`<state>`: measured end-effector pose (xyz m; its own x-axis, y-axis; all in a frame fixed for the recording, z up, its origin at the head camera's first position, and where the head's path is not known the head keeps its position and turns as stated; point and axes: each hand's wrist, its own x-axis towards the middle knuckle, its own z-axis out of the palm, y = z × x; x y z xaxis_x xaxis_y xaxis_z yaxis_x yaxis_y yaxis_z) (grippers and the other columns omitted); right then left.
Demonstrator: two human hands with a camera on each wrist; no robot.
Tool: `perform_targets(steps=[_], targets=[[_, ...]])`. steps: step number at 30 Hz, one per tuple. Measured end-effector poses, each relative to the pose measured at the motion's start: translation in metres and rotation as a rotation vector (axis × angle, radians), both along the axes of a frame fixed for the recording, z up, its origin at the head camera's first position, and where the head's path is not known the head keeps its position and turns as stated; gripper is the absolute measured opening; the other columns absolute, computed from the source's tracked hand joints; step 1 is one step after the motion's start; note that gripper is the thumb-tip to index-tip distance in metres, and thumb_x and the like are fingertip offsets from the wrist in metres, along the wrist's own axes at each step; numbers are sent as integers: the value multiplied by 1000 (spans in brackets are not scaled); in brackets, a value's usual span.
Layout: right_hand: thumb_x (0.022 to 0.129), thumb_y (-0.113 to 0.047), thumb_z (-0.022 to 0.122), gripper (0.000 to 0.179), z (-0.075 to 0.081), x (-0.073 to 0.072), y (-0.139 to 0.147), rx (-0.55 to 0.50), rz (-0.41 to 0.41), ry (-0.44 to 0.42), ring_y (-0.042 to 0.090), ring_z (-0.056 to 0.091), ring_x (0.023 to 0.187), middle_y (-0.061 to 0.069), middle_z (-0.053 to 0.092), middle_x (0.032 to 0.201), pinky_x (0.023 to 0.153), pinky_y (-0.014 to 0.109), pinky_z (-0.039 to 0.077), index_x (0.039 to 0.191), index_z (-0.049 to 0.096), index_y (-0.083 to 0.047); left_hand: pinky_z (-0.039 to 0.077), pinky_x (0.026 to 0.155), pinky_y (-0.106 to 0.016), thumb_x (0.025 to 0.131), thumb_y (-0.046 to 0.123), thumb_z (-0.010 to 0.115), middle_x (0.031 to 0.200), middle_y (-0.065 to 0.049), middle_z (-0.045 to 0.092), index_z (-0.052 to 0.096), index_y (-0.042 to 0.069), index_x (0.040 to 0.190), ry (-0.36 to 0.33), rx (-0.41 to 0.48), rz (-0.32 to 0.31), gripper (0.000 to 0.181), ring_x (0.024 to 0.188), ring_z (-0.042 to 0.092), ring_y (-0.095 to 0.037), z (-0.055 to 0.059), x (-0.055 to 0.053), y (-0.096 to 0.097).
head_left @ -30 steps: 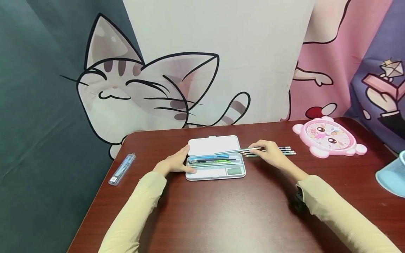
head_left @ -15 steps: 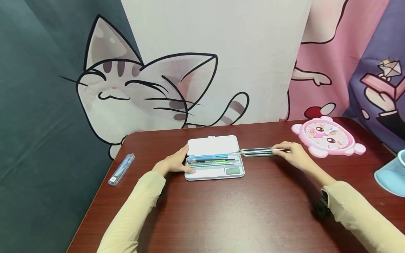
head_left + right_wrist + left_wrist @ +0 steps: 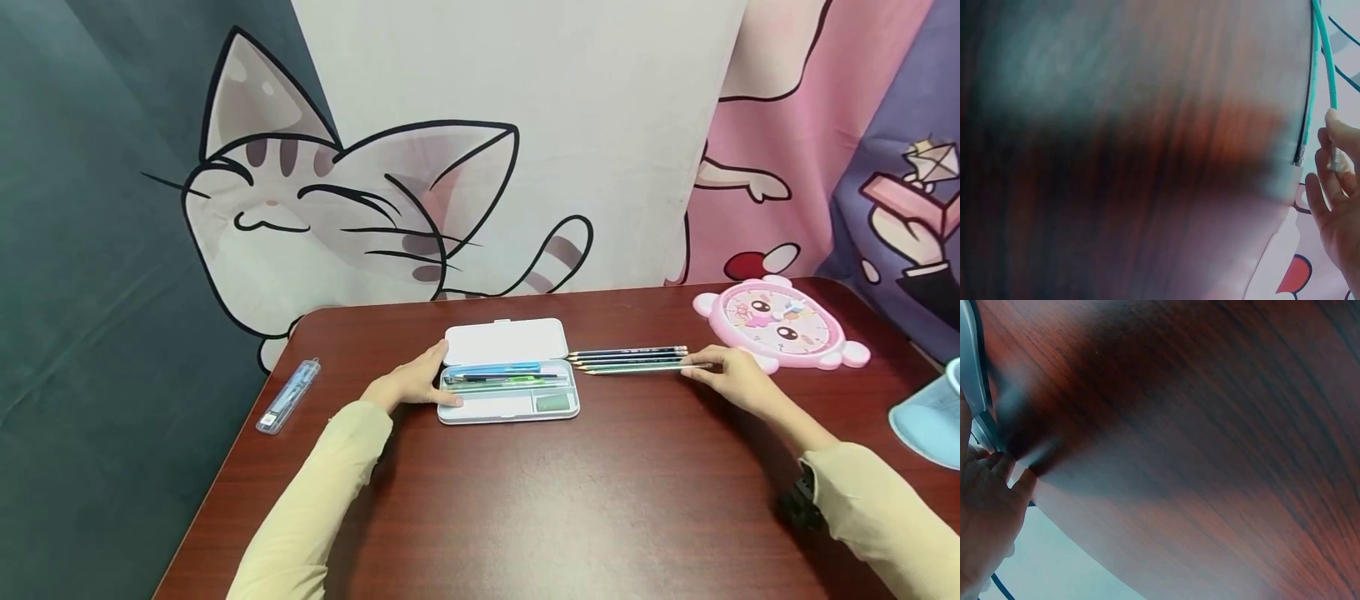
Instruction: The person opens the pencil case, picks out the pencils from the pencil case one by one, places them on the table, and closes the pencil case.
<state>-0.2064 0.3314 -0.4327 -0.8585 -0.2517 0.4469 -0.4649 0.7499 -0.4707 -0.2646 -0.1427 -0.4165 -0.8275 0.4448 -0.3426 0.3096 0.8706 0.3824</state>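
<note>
A white pencil case (image 3: 504, 407) lies with its lid folded back; pens, pencils and a green eraser (image 3: 552, 403) are inside. My left hand (image 3: 408, 382) rests against its left end, thumb stretched over the tray and fingers at the lid's edge; the left wrist view shows this hand (image 3: 994, 500) at the far left. To the right of the case, several pencils (image 3: 630, 353) lie side by side, points towards it. My right hand (image 3: 727, 375) pinches the end of a green pencil (image 3: 637, 370) in front of that row. In the right wrist view, thumb and fingers hold this pencil (image 3: 1330, 69) near its metal-banded end.
A pink bear-shaped clock (image 3: 780, 321) lies at the back right, just behind my right hand. At the right edge stands a light blue container (image 3: 930, 417). A slim clear case (image 3: 288, 396) lies near the table's left edge. A cartoon cloth hangs behind the table.
My right hand has moved right, carrying the green pencil from over the case to the front of the row and lowering it beside the others. My left hand has stayed put.
</note>
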Motion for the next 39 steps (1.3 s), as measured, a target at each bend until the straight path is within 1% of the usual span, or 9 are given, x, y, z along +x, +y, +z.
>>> perform_targets(steps=[5,11,17,20,27,31,33,35,39], targets=[[66,0,76,12,-3,-5,-5,55,17,48,-2,53,68,5,66,74,62,9,39,76,71,-5,17,113,-45,74,53,68,155,-12,1,-2,3,147,5,-16,-9,112,143,6,-25,4,-1,-1],[67,0,75,12,-4,-11,-8,87,11,35,6,52,68,6,64,77,62,14,40,77,71,-5,16,113,-45,75,52,68,155,-14,1,-1,2,147,3,-12,-29,112,143,6,-26,10,-4,0],[71,-4,74,13,2,-15,-20,89,-9,15,18,55,72,8,66,80,65,23,41,83,71,-4,14,114,-41,75,52,68,155,-14,0,-1,1,146,11,-11,-43,112,143,4,-25,10,-6,-1],[73,-4,72,11,5,-18,-36,58,9,-6,20,57,75,7,66,80,67,24,42,84,71,-5,15,114,-42,75,52,68,155,-14,-1,-2,1,146,8,-7,-37,112,143,4,-25,8,-6,-2],[78,-6,69,10,8,-24,-89,-13,124,-110,20,56,78,6,65,83,70,32,45,88,70,-5,14,114,-42,75,52,68,155,-14,-1,-3,1,146,-2,-14,-27,112,143,4,-25,6,-4,-1],[78,-6,68,13,11,-25,-117,-26,203,-183,21,59,80,8,66,87,72,36,47,91,69,-4,14,114,-42,74,53,68,155,-13,-1,-2,2,146,-11,-8,-23,113,143,3,-24,5,-3,0],[80,-5,67,12,12,-27,-129,-13,239,-199,22,61,82,9,68,89,74,38,48,91,69,-3,15,114,-43,74,52,68,155,-14,0,-1,1,146,-7,0,-18,112,143,4,-25,4,-3,0],[81,-4,66,11,14,-29,-138,7,245,-204,22,62,82,8,69,88,74,39,49,91,69,-2,16,113,-44,74,51,69,155,-14,0,-1,1,146,-3,4,-16,112,143,5,-26,3,-2,0],[82,-7,66,9,18,-32,-150,54,207,-223,20,62,79,7,71,86,70,36,48,88,71,-5,16,114,-43,75,51,68,155,-14,-1,-1,1,146,-7,5,-14,112,143,5,-26,1,-1,-1]])
